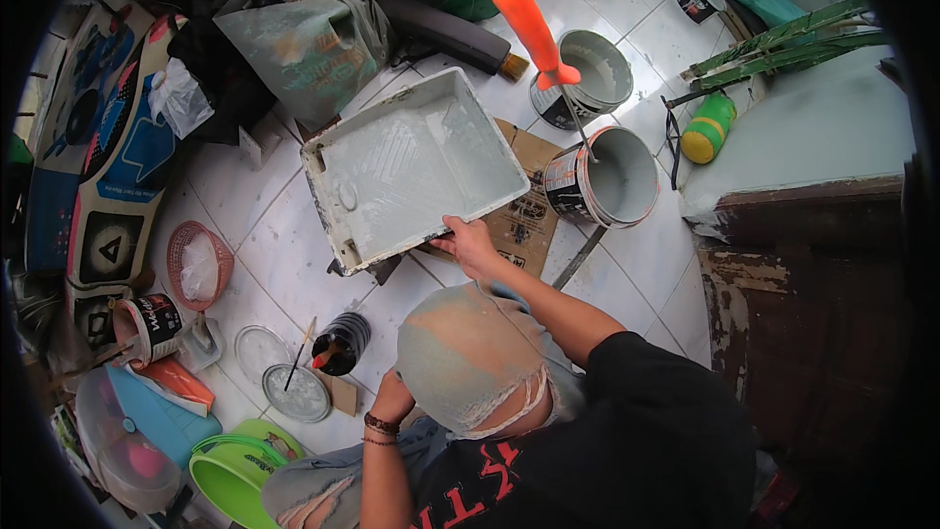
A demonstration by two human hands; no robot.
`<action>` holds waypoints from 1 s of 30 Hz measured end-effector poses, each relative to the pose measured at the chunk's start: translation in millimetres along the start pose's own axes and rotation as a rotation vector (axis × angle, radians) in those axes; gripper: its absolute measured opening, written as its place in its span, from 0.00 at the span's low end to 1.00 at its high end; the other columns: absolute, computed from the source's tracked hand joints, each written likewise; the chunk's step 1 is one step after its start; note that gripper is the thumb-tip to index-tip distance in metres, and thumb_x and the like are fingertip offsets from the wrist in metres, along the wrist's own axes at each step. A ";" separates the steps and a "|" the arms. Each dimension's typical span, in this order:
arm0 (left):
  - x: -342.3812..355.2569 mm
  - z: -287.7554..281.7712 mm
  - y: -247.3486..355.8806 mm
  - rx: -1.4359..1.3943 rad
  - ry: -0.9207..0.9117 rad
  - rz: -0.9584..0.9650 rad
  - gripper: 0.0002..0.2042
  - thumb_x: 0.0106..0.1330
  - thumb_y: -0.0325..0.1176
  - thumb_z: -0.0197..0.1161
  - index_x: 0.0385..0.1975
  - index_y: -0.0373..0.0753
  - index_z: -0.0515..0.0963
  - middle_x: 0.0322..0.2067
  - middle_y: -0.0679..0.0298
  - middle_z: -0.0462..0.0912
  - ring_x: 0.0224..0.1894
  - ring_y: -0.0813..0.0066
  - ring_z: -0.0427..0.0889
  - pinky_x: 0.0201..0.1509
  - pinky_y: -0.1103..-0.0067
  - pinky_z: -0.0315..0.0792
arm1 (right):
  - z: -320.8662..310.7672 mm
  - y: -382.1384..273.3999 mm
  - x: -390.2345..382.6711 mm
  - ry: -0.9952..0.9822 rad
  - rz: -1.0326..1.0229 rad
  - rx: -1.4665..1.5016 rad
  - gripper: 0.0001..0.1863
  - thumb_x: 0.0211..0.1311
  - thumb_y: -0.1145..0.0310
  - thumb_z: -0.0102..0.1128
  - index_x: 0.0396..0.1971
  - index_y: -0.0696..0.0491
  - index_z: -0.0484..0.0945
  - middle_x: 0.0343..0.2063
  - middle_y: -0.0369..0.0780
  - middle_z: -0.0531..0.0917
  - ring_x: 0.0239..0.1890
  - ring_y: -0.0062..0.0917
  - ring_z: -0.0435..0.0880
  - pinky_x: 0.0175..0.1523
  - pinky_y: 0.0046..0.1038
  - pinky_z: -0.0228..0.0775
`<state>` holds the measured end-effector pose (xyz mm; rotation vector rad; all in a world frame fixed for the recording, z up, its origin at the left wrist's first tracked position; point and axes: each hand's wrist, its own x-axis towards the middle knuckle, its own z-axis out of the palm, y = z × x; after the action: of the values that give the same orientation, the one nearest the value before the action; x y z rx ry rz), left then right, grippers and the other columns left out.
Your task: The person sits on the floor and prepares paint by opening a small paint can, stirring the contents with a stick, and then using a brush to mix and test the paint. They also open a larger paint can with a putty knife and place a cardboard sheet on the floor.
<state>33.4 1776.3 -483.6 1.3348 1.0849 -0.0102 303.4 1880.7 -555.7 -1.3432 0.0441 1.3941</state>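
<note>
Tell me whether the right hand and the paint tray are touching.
Touching. The head view shows the right hand gripping the near edge of the paint tray, its fingers against the rim with no gap.

A white tiled floor [627,284] spreads below the right hand [470,247]; to its right stand a pale wall [808,132] and dark, peeling panelling [808,333].

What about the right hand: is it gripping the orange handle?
No, the right hand holds the paint tray by its edge, apart from the orange handle.
</note>
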 end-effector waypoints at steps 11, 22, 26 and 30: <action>2.6 -2.9 25.0 0.047 -0.116 -0.091 0.22 0.65 0.38 0.57 0.58 0.38 0.73 0.53 0.48 0.79 0.58 0.56 0.76 0.59 0.72 0.69 | 178.5 -151.3 -115.6 -0.448 -0.171 -0.190 0.09 0.62 0.71 0.57 0.32 0.63 0.74 0.30 0.44 0.80 0.27 0.28 0.82 0.38 0.33 0.82; 46.1 6.8 -7.3 0.281 -0.143 0.386 0.25 0.64 0.42 0.59 0.57 0.33 0.71 0.51 0.45 0.79 0.54 0.49 0.78 0.57 0.66 0.71 | 65.8 -329.9 -270.5 -0.349 -0.848 -0.116 0.12 0.65 0.69 0.56 0.41 0.63 0.73 0.38 0.45 0.81 0.40 0.31 0.83 0.51 0.35 0.78; 53.0 11.1 -38.7 0.071 -0.193 0.614 0.27 0.66 0.36 0.61 0.63 0.36 0.66 0.64 0.51 0.66 0.62 0.64 0.71 0.65 0.70 0.66 | -96.1 -334.0 -338.6 0.136 -0.847 -0.165 0.09 0.63 0.70 0.56 0.41 0.57 0.74 0.37 0.38 0.80 0.42 0.26 0.81 0.49 0.31 0.75; 53.4 23.2 -63.3 0.099 -0.276 0.451 0.27 0.65 0.37 0.62 0.63 0.36 0.66 0.62 0.51 0.68 0.60 0.64 0.72 0.63 0.70 0.67 | -264.1 -281.7 -404.6 0.481 -0.731 -0.124 0.12 0.63 0.70 0.55 0.44 0.59 0.73 0.38 0.38 0.80 0.40 0.27 0.82 0.47 0.31 0.76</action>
<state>40.8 1768.6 -569.0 1.5907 0.5431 0.0849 552.6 1540.8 -188.0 -1.5589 -0.1997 0.4566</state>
